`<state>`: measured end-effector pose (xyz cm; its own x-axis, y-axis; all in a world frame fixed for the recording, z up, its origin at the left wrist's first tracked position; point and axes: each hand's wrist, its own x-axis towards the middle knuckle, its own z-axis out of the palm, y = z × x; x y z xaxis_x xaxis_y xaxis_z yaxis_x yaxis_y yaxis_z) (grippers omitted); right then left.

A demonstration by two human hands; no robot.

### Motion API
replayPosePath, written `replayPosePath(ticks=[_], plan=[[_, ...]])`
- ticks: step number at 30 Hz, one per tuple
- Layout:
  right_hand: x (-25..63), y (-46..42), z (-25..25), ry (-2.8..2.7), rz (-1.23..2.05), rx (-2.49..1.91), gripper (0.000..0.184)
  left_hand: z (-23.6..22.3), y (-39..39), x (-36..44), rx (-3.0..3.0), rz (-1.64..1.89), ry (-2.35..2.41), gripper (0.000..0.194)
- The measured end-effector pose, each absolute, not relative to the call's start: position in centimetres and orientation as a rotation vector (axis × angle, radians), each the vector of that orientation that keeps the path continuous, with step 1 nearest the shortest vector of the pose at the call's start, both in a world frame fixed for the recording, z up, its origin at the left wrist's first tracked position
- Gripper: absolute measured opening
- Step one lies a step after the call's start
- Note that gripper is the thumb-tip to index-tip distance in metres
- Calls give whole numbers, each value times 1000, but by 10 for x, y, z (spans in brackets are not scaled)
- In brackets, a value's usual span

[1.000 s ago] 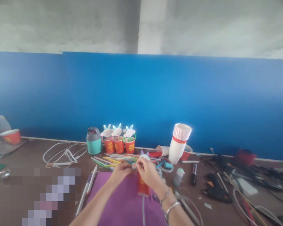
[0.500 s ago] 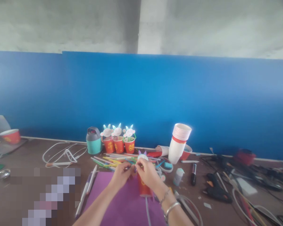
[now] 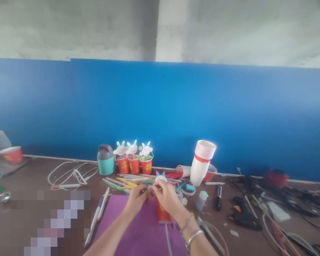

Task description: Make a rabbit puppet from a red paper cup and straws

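Straw (image 3: 168, 239) has swung rightward below the cup (image 3: 163, 214), over the purple sheet (image 3: 140, 233). Left hand (image 3: 136, 200) and right hand (image 3: 166, 196) meet by the cup, fingertips pressed together, likely for precision; anything pinched is too small to tell.

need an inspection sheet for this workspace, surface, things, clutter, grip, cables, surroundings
Surface: brown table with a purple sheet on it.
Things at hand: red cup by the right hand, pale strip below it; three decorated cups behind.
Clutter: loose straws, stacked cups, marker, glue gun.
Grip: left hand and right hand fingertips close together; anything pinched is too small to tell.
Cables: white cable looped left; cable tangle right.
Surroundings: blue partition, grey wall; lower left pixelated.
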<state>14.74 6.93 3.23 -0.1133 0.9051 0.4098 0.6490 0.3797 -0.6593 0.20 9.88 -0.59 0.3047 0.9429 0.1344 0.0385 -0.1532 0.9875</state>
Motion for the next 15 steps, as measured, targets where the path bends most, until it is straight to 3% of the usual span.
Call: replayPosePath(ticks=[7, 15], plan=[[147, 68, 32, -1862, 350, -1336, 16, -8, 103, 2, 1468, 1011, 946, 53], [145, 68, 31, -1874, 366, -1324, 16, -6, 101, 0, 1488, 1159, 1010, 39]])
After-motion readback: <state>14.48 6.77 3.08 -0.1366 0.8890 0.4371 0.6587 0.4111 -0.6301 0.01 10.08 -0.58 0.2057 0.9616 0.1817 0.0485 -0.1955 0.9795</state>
